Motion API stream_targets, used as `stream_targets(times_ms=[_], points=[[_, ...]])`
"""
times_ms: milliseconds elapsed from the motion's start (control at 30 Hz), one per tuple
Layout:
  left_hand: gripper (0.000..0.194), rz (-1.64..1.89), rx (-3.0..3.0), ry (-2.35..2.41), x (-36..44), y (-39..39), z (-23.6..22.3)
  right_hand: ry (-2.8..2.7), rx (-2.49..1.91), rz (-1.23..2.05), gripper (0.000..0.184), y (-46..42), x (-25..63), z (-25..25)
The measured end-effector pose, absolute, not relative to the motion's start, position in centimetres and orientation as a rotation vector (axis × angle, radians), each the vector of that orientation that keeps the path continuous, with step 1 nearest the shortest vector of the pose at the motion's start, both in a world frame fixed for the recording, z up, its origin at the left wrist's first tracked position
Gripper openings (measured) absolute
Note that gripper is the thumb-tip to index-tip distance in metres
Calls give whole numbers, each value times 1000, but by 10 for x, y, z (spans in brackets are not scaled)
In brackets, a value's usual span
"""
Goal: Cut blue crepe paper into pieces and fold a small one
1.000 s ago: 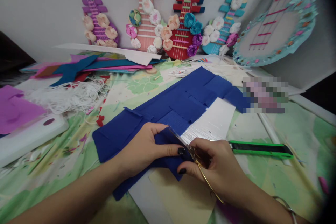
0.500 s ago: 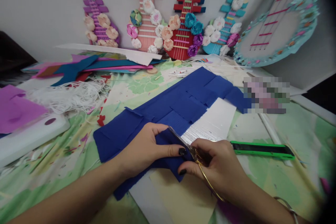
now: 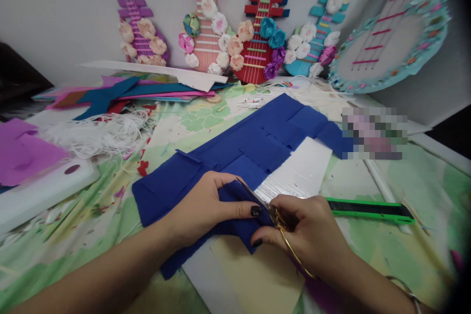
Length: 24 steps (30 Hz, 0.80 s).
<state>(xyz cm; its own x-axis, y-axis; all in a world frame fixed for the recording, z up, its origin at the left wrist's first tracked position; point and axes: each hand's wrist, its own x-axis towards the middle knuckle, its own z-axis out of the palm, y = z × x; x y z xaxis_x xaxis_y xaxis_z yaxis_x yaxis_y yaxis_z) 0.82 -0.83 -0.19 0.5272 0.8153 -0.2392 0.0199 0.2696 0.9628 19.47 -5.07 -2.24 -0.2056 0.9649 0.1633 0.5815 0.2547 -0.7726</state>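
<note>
My left hand (image 3: 217,206) pinches a folded piece of dark blue crepe paper (image 3: 235,228) between thumb and fingers. Gold-handled scissors (image 3: 270,212) are in my right hand (image 3: 300,228), their blades lying along the upper edge of that paper. My right thumb also touches the paper's lower corner. Behind my hands lies a flat shape (image 3: 253,140) mostly covered in overlapping blue paper. A bare white section (image 3: 300,169) of it shows beside the scissors, partly shiny. Some of the blue paper under my left hand is hidden.
A green-and-black utility knife (image 3: 371,210) lies to the right. White string (image 3: 99,132) is heaped at left, near a white glue gun or similar tool (image 3: 47,191). Decorated paper guitars (image 3: 257,34) lean against the wall, with foam sheets (image 3: 121,91) at back left.
Both hands, the scissors and the blue paper stay nearly in place. The whole view shifts very slightly.
</note>
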Motion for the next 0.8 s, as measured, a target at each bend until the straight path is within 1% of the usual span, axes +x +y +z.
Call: stream_targets(times_ms=[233,400,567,800], points=[[10,669,1040,821,8,-10,-4,-1772,-1506,899,53,-48,198,-21],[14,668,946,763,9,-10,-5,-1699,-1467,1016,48,-51,198,-18],[23,628,973,718,9,-11,-3,-1762,-1466,1050,45,-52,197,-14],[24,586,1052,713,6,-11,-3,-1805,-1481,1033,47,-49,200,-10]])
